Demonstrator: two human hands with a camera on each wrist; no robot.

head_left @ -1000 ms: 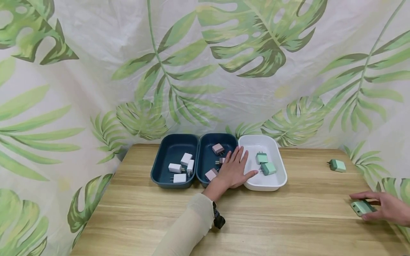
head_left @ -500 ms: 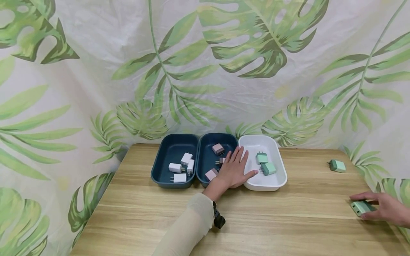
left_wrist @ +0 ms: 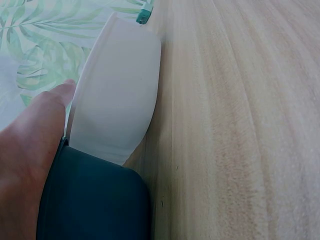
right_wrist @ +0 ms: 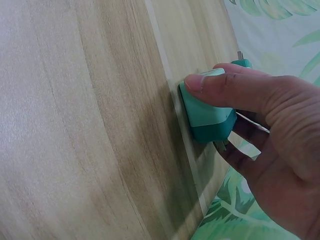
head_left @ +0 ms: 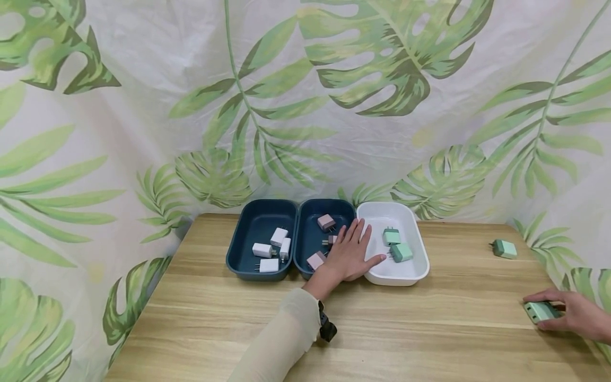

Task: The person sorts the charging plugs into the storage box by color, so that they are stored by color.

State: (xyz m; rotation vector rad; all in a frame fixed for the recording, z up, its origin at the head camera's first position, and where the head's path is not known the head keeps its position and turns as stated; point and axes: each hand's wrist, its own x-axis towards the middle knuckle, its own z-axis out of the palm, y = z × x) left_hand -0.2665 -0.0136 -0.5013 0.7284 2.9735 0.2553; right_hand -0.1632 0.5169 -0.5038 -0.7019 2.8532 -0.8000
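My right hand [head_left: 573, 313], at the table's right edge, pinches a green charger plug [right_wrist: 207, 112] between thumb and fingers; its metal prongs point back toward the palm. My left hand [head_left: 347, 255] lies flat with fingers spread across the rims of the middle dark blue tray [head_left: 310, 204] and the white tray [head_left: 419, 249]. Pink charger plugs [head_left: 326, 222] sit in the middle tray, one partly hidden by the hand. Two green charger plugs [head_left: 401, 252] lie in the white tray. In the left wrist view the hand rests along the rims, its fingertips mostly hidden.
At the left, another dark blue tray [head_left: 235, 249] holds several white charger plugs [head_left: 269, 265]. One more green charger plug [head_left: 504, 248] lies on the wooden table [head_left: 458, 313] at the back right. A leaf-patterned cloth [head_left: 286, 159] hangs behind the table.
Both hands keep nearly the same places. The plug in my right hand has turned slightly, and the whole head view has shifted a little.
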